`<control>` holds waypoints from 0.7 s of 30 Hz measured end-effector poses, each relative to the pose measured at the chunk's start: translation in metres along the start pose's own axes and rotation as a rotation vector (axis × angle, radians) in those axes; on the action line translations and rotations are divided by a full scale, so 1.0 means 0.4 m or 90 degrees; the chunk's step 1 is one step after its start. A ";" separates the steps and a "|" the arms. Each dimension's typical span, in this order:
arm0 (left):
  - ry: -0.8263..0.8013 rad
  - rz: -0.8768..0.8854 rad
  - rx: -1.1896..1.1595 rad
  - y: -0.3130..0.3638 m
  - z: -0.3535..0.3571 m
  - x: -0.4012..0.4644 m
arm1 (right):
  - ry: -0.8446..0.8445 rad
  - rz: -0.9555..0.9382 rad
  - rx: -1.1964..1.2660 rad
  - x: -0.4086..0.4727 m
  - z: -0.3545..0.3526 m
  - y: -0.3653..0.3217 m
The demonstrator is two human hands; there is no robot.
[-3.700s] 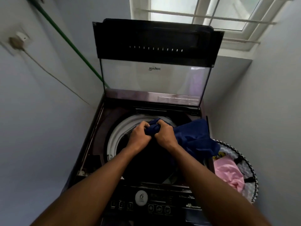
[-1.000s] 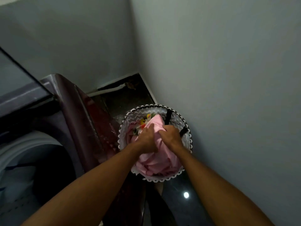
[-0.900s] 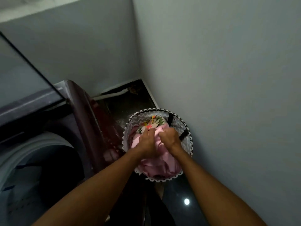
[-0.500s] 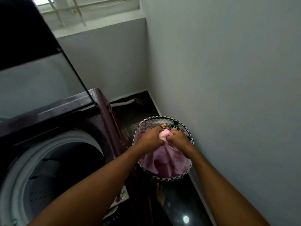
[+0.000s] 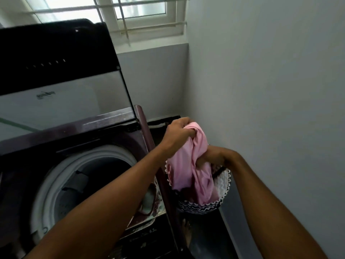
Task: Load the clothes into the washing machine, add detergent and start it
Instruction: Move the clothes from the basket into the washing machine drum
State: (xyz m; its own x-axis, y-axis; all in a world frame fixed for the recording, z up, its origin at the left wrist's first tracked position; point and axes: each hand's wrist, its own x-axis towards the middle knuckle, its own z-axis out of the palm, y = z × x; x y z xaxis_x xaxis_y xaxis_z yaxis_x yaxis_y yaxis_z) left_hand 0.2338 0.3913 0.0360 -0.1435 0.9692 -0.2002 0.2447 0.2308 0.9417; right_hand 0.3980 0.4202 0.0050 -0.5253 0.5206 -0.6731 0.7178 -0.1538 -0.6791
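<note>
Overhead, a barred window [image 5: 141, 14] lights grey walls around the open-lidded washing machine [image 5: 78, 165]. Both the left hand [image 5: 178, 134] and right hand [image 5: 212, 156] clutch the pink garment [image 5: 188, 171], raised partly above the laundry basket [image 5: 223, 186] beside the machine.

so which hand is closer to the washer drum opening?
Left. The left hand grips the pink garment just right of the drum opening; the right hand grips it farther right, over the basket.

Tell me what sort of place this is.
Probably a small home laundry corner: a top-loading washing machine with its lid up, a laundry basket wedged beside it, and a barred window above.
</note>
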 end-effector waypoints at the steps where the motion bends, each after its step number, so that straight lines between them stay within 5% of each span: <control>1: 0.023 0.001 -0.003 0.004 -0.018 -0.004 | 0.014 -0.026 0.022 0.003 0.001 -0.019; 8: 0.122 -0.048 -0.110 0.022 -0.112 -0.065 | -0.001 -0.111 0.286 -0.029 0.013 -0.196; 21: 0.413 0.011 -0.255 -0.012 -0.407 -0.225 | -0.019 -0.243 0.281 0.059 0.250 -0.503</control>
State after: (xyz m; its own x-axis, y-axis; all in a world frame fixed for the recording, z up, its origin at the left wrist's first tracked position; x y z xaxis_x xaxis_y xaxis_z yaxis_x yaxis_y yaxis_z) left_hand 0.0895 0.2890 0.0933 -0.7081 0.6988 -0.1018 -0.0964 0.0472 0.9942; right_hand 0.1956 0.3796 0.0966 -0.7265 0.5848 -0.3608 0.2201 -0.2994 -0.9284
